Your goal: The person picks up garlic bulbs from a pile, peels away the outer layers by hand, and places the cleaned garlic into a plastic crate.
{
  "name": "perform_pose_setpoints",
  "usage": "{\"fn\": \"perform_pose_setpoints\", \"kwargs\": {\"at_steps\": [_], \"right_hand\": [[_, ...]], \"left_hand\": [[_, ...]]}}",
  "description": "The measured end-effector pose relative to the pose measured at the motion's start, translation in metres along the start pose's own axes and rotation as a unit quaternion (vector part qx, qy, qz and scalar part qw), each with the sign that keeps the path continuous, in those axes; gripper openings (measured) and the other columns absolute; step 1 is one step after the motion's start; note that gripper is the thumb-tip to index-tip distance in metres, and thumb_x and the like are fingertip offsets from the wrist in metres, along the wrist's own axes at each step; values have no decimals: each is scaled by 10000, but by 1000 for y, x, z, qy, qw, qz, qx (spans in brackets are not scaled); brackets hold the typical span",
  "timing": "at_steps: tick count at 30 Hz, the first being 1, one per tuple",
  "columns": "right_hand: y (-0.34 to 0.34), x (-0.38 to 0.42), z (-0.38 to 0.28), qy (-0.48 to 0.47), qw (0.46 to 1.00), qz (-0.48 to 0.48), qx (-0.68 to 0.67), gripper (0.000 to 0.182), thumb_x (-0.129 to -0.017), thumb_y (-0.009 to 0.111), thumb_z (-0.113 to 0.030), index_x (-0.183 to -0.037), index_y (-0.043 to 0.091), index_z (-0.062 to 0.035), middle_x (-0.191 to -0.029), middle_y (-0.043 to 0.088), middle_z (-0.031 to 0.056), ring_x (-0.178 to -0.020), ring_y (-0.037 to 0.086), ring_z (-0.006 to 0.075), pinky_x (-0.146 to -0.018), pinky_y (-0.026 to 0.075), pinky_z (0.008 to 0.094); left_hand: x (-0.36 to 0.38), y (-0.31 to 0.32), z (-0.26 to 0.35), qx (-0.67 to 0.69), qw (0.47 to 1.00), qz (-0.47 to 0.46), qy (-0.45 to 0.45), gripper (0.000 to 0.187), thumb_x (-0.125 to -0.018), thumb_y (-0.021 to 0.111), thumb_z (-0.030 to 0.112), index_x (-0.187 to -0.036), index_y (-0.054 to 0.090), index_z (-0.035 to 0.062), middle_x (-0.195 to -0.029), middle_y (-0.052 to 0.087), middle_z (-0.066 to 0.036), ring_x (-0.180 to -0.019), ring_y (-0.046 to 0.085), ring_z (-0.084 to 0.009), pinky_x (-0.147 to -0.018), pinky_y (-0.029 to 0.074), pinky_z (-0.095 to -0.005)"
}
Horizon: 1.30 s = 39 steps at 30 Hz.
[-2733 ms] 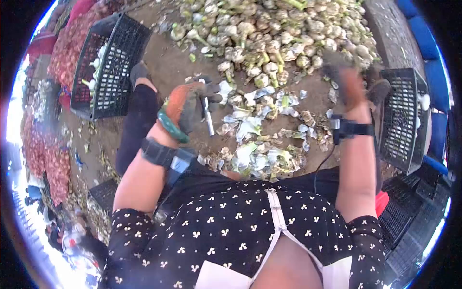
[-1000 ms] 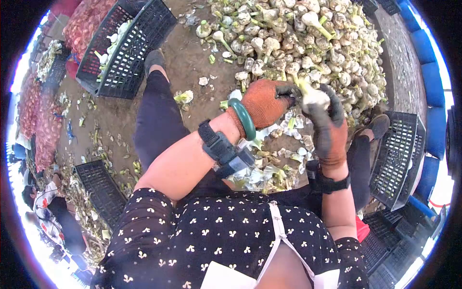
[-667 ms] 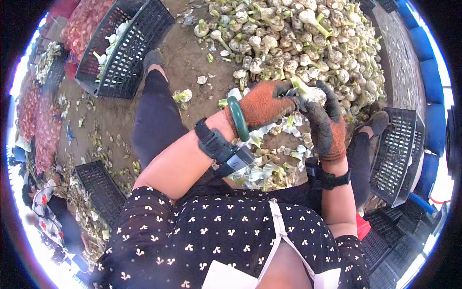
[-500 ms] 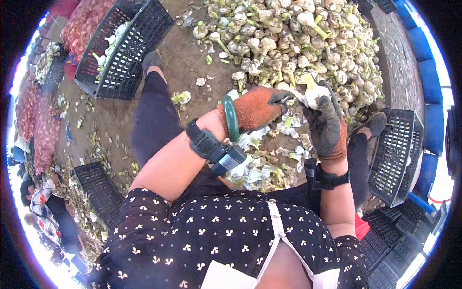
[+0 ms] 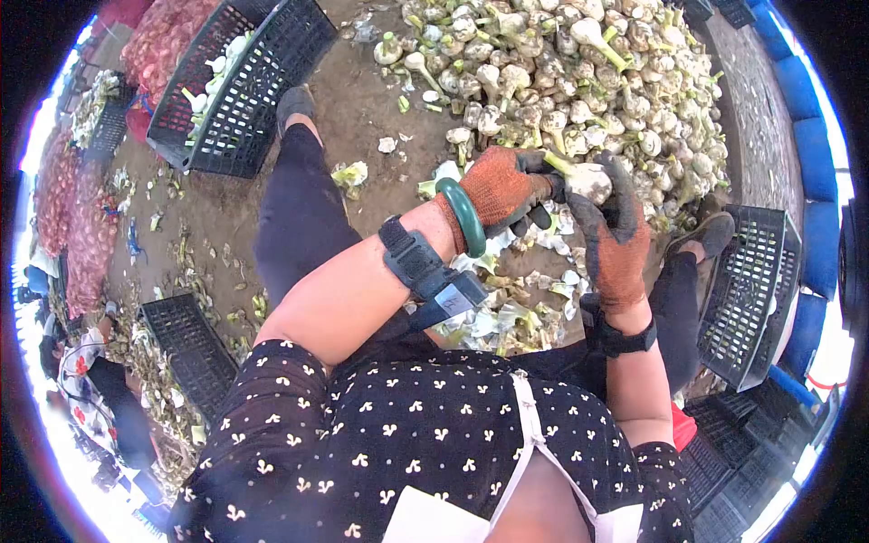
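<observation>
A white garlic bulb [image 5: 590, 185] with a short green stem sits in my right hand [image 5: 615, 240], which wears an orange glove with dark, soiled fingers. The stem points up and to the left. My left hand [image 5: 502, 190], gloved the same way and with a green bangle at the wrist, is closed against the stem side of the bulb. What its fingers pinch is hidden. Below both hands, pale peelings [image 5: 507, 321] litter the ground between my legs. Just beyond them lies a large heap of garlic bulbs [image 5: 634, 100], many with soil on them.
A black crate [image 5: 258, 95] with trimmed garlic stands at upper left, and another black crate [image 5: 747, 290] at right. Red mesh sacks [image 5: 163, 50] lie at far upper left. Another person [image 5: 86, 385] is at the left edge. Blue barrels [image 5: 812, 154] line the right side.
The bulb has turned in my right hand, its stem swinging from upward to upper left. My left hand has moved closer, against the bulb; the pale strip at its fingers no longer shows.
</observation>
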State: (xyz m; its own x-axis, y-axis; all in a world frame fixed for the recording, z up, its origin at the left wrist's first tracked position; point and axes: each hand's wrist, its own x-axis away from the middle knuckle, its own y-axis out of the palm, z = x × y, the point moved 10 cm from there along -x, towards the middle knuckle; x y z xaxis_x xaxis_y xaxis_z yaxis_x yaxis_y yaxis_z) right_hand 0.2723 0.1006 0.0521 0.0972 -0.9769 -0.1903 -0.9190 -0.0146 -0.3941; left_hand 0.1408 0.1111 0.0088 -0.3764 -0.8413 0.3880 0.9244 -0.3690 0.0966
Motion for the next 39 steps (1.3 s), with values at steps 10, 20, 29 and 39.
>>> {"fn": "perform_pose_setpoints", "kwargs": {"at_steps": [10,20,29,39], "right_hand": [[25,7,30,245,885,-62,-391,453,-893,488,-271,-1229,433,27,-1064,555,115,-891,580,193,-769,493,301],[30,16,50,272,887,-64,-367,466,-887,471,-447,-1100,517,-35,-938,591,67,-757,564,159,-612,436,255],[33,18,79,322,871,-7,-372,476,-863,444,-527,-1017,564,-93,-748,597,37,-534,530,122,-432,404,217],[38,14,54,270,847,-70,-453,414,-896,465,-387,-1118,483,-37,-771,599,61,-615,576,156,-568,492,234]], "left_hand": [[4,-9,33,-243,938,90,231,271,-776,595,199,-973,609,14,-798,637,-96,-702,587,-190,-660,477,-353],[-6,-8,-2,-51,998,25,30,281,-714,665,247,-825,629,-9,-667,627,-77,-579,539,-112,-544,450,-293],[3,-15,27,-197,952,133,195,266,-683,634,232,-817,624,3,-675,615,-161,-590,582,-193,-582,467,-323],[34,7,58,-313,847,197,382,222,-705,624,92,-925,656,80,-811,645,-116,-664,611,-199,-605,483,-297]]}}
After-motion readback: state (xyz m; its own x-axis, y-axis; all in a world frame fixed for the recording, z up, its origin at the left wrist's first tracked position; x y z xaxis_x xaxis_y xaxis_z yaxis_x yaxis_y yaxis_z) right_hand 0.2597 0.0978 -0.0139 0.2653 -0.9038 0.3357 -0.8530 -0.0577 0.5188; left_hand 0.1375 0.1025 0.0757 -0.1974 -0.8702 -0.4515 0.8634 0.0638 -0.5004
